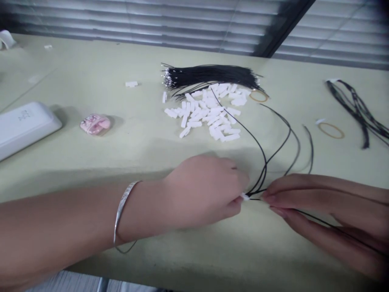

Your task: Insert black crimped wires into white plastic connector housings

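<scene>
My left hand (209,192), with a silver bangle at the wrist, is closed on a small white connector housing (244,197); most of the housing is hidden by the fingers. Several thin black wires (265,162) come out of its right side and curve up over the table. Just to the right, my right hand (322,215) pinches one black wire between thumb and fingers, close to the housing. That wire's tail runs back under the palm to the lower right. Whether its tip sits inside the housing, I cannot tell.
Beyond my hands lies a pile of white connector housings (206,111), with a bundle of black wires (209,77) behind it. Wired pieces (355,105) and a rubber band (331,130) lie at right. A pink case (95,124) and a white box (27,127) are at left.
</scene>
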`<state>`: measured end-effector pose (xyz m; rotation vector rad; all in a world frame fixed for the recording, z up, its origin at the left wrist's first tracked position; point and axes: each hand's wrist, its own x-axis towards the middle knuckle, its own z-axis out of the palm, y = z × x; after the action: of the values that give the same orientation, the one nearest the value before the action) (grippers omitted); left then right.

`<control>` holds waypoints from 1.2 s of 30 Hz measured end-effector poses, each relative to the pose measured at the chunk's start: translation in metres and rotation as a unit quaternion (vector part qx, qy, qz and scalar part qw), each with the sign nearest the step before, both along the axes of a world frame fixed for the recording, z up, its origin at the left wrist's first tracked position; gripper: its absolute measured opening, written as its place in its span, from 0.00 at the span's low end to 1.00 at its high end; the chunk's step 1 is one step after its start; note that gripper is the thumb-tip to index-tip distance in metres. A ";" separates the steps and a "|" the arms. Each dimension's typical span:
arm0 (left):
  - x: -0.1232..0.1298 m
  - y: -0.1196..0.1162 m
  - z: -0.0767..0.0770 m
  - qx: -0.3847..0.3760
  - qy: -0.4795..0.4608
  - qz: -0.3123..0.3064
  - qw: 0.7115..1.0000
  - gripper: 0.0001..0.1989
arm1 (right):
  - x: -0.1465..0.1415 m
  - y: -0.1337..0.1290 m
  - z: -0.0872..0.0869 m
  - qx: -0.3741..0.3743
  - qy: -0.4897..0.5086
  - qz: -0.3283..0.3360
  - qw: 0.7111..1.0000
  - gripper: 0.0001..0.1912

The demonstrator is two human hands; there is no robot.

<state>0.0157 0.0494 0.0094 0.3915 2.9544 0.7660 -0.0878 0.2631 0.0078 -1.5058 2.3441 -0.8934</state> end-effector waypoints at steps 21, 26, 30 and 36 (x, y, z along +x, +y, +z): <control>0.001 0.001 -0.002 0.015 0.008 0.012 1.000 0.09 | -0.013 -0.018 -0.004 0.033 -0.119 -0.088 0.988 0.08; 0.001 0.001 -0.002 0.034 0.014 0.015 0.999 0.08 | -0.003 -0.026 0.000 -0.002 -0.110 -0.086 0.990 0.08; -0.001 0.001 -0.001 0.016 0.004 0.004 1.000 0.07 | -0.001 -0.028 0.000 -0.027 -0.068 -0.037 0.997 0.07; 0.000 0.001 -0.004 0.018 0.030 0.005 0.999 0.08 | -0.003 -0.029 0.001 -0.016 -0.028 -0.005 0.999 0.06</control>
<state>0.0162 0.0499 0.0056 0.4092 3.0042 0.8237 -0.0907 0.2340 0.0087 -1.4630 2.3090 -0.9676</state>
